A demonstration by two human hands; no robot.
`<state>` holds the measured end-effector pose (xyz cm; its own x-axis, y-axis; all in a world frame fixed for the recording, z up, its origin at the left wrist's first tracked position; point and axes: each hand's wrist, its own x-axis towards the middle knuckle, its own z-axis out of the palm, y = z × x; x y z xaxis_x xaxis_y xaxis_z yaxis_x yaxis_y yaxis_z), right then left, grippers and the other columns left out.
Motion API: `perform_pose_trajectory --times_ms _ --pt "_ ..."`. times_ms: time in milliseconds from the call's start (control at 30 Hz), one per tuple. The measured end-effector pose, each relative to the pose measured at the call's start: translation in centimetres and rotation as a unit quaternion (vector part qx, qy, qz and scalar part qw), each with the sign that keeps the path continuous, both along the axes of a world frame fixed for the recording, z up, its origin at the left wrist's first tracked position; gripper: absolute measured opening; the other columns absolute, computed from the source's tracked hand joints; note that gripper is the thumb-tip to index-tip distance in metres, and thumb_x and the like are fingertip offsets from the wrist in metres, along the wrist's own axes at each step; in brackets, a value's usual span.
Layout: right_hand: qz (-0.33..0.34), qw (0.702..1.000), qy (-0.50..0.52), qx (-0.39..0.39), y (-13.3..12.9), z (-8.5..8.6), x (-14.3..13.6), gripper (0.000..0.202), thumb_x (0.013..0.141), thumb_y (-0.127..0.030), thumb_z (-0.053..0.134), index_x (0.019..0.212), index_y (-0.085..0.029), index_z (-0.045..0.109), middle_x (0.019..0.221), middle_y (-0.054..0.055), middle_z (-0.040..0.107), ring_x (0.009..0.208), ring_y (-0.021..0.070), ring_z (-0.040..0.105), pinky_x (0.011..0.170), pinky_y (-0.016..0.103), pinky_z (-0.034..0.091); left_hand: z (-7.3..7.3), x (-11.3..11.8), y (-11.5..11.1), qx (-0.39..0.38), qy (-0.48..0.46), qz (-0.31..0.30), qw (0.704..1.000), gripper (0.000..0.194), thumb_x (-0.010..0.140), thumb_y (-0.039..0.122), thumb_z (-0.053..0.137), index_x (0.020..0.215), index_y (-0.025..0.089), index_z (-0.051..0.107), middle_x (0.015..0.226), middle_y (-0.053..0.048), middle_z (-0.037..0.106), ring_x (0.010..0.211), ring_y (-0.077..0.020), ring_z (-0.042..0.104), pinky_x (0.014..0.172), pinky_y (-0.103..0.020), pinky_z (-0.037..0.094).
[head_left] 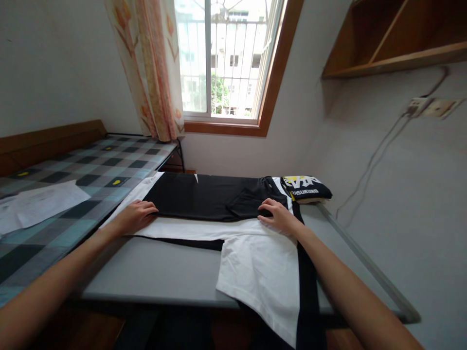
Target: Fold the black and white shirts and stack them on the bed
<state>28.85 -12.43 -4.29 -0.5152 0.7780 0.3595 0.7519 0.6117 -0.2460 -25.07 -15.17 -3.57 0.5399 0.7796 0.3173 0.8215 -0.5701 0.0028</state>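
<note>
A black-and-white T-shirt (204, 194) lies partly folded across the grey table. Its black panel forms a long flat strip, and a white short sleeve (260, 272) spreads toward me and hangs past the front edge. My left hand (136, 216) is closed at the black panel's near left corner, fingers together over the cloth edge. Over at the near right part of that panel, my right hand (277, 216) has its thumb and fingers closed about the cloth edge. A folded black garment with white and yellow print (306, 189) sits just beyond the shirt's right end.
The grey table (164, 272) has a raised rim on the right by the wall. A bed with a checked sheet (73, 170) adjoins at left, holding white papers (40, 204). A curtain (156, 73) hangs beside the window. A cable (375, 155) runs down the right wall.
</note>
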Motion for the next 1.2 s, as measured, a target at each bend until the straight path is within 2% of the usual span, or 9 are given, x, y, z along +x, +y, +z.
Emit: perform_pose_trajectory --times_ms 133,233,367,500,600,700,933,1067,1200 --pt "0.003 0.996 -0.068 0.052 -0.9 0.0 2.3 0.022 0.085 -0.026 0.062 0.103 -0.02 0.072 0.103 0.01 0.065 0.094 0.0237 0.062 0.087 0.039 0.05 -0.4 -4.1 -0.1 -0.038 -0.069 0.065 0.995 0.036 0.087 0.047 0.047 0.089 0.023 0.074 0.091 -0.007 0.071 0.086 -0.0218 0.065 0.083 -0.033 0.05" --pt "0.012 0.99 -0.116 0.083 -1.2 0.0 3.3 0.023 0.091 -0.023 0.054 0.103 -0.019 0.073 0.1 0.01 0.068 0.092 0.0241 0.062 0.087 0.04 0.049 -0.7 -5.5 -0.1 -0.069 -0.152 0.093 0.981 0.04 0.083 0.055 0.05 0.089 0.023 0.073 0.094 -0.007 0.071 0.09 -0.0235 0.066 0.085 -0.033 0.051" --pt "0.015 0.986 -0.137 0.092 -1.1 -0.2 3.6 0.026 0.095 -0.02 0.048 0.103 -0.019 0.072 0.1 0.009 0.071 0.092 0.023 0.064 0.086 0.038 0.047 0.1 -5.7 0.3 -0.094 -0.251 0.149 0.952 0.047 0.074 0.063 0.058 0.089 0.021 0.073 0.101 -0.01 0.073 0.094 -0.0262 0.066 0.083 -0.034 0.051" --pt "-0.008 0.985 -0.14 0.1 -0.7 -0.2 3.6 0.025 0.092 -0.013 0.049 0.101 -0.018 0.071 0.097 0.009 0.071 0.086 0.0207 0.065 0.084 0.035 0.045 1.9 -5.3 0.3 -0.146 -0.359 0.156 0.908 0.058 0.069 0.067 0.062 0.095 0.017 0.07 0.115 -0.014 0.071 0.079 -0.0222 0.068 0.078 -0.036 0.055" --pt "-0.015 0.981 -0.161 0.111 -0.5 0.7 3.8 0.029 0.087 -0.006 0.05 0.103 -0.018 0.071 0.095 0.007 0.071 0.081 0.0189 0.065 0.083 0.033 0.045 3.2 -5.1 0.1 -0.156 -0.413 0.159 0.883 0.058 0.066 0.066 0.066 0.093 0.016 0.068 0.094 -0.012 0.075 0.072 -0.0207 0.069 0.076 -0.036 0.055" --pt "-0.02 0.977 -0.172 0.127 -0.7 2.3 4.1 0.033 0.086 -0.004 0.048 0.106 -0.019 0.07 0.093 0.007 0.07 0.078 0.0183 0.064 0.082 0.032 0.044 4.1 -5.2 -0.2 -0.144 -0.423 0.171 0.878 0.055 0.06 0.064 0.071 0.088 0.016 0.068 0.071 -0.007 0.072 0.069 -0.0216 0.068 0.07 -0.034 0.055" --pt "0.001 0.983 -0.144 0.114 -2.0 5.8 4.4 0.037 0.085 -0.003 0.045 0.106 -0.018 0.071 0.091 0.007 0.068 0.076 0.0174 0.062 0.071 0.029 0.044 4.9 -7.5 -1.4 -0.128 -0.425 0.19 0.876 0.043 0.062 0.056 0.068 0.085 0.02 0.068 0.07 -0.003 0.07 0.071 -0.0213 0.066 0.075 -0.034 0.054" --pt "0.035 0.991 -0.125 0.032 -3.7 6.1 3.7 0.034 0.084 -0.004 0.046 0.099 -0.02 0.072 0.087 0.005 0.068 0.073 0.0146 0.061 0.069 0.026 0.043 4.9 -10.1 -2.5 -0.171 -0.389 0.203 0.882 0.037 0.06 0.053 0.068 0.078 0.021 0.069 0.067 -0.002 0.069 0.071 -0.0227 0.066 0.076 -0.035 0.055" --pt "0.075 0.987 -0.106 -0.097 -6.3 6.6 2.3 0.029 0.088 -0.01 0.045 0.088 -0.021 0.072 0.082 0.003 0.066 0.071 0.0132 0.059 0.067 0.025 0.043 4.1 -12.2 -4.4 -0.216 -0.324 0.2 0.899 0.035 0.06 0.055 0.068 0.069 0.021 0.072 0.059 -0.002 0.065 0.061 -0.0213 0.063 0.067 -0.034 0.056"
